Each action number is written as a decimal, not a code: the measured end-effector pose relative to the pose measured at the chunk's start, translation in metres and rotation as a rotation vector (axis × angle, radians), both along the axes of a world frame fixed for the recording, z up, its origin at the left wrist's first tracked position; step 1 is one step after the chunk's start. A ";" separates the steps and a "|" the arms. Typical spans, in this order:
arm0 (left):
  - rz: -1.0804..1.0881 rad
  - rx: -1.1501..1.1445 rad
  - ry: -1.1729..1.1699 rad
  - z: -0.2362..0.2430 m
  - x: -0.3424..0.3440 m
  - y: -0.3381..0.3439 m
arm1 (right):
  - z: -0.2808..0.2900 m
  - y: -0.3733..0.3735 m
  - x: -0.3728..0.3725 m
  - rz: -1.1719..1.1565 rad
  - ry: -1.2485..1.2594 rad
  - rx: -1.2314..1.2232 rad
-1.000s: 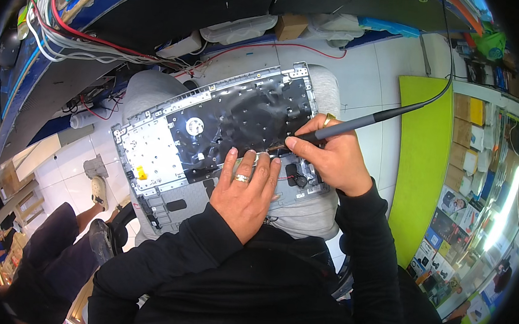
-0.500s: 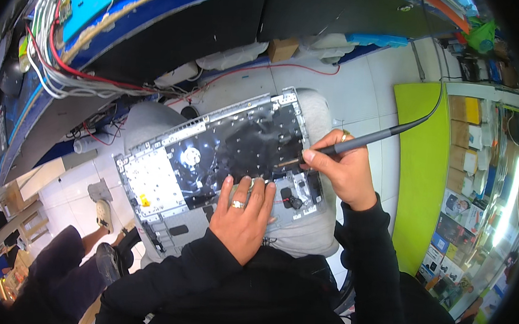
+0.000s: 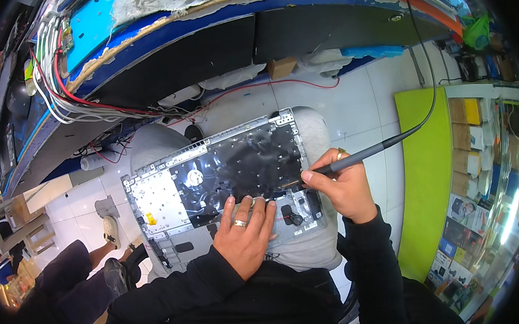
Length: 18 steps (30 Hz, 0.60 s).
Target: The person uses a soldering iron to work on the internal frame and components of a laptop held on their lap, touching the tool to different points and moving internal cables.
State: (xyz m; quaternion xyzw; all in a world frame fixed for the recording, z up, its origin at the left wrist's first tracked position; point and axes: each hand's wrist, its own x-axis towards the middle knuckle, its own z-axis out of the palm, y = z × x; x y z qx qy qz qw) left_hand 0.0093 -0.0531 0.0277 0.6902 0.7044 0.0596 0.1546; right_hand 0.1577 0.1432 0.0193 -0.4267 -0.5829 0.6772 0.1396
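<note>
A silver laptop top case (image 3: 151, 201) lies inner side up across my lap, tilted up toward the right. Black film (image 3: 244, 161) covers much of it, and a bare metal patch shows at its left. My left hand (image 3: 245, 241), with a ring on it, rests with fingers stretched out over the case's near middle. In my right hand (image 3: 350, 190) is a soldering iron (image 3: 366, 155), gripped like a pen. Its thin tip points left, low over the film's right part; whether it touches is too small to tell. A short red and black cable (image 3: 291, 218) lies at the near right.
The iron's black cord (image 3: 429, 108) curves up past a green panel (image 3: 415, 186). Glass shelves with boxes (image 3: 468, 160) stand at the right. A blue workbench (image 3: 153, 38) spans the far side, with bundled wires (image 3: 50, 72) hanging at its left. Another person's foot (image 3: 111, 231) shows at lower left.
The whole view has shifted, so the case, my hands and the bench sit lower in the picture. My left hand and the iron keep nearly the same places on the case.
</note>
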 end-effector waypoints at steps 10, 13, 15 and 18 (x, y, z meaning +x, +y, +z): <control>0.008 0.000 -0.002 -0.001 0.001 -0.001 | 0.006 0.002 0.000 0.117 -0.075 0.067; 0.004 -0.005 0.003 0.000 0.001 -0.001 | 0.004 0.003 0.002 0.072 -0.038 -0.003; 0.003 -0.001 0.003 0.000 0.000 -0.001 | 0.005 0.004 0.003 0.067 -0.038 -0.004; 0.003 0.003 0.002 0.001 0.001 0.000 | 0.005 0.004 0.004 0.060 -0.042 -0.010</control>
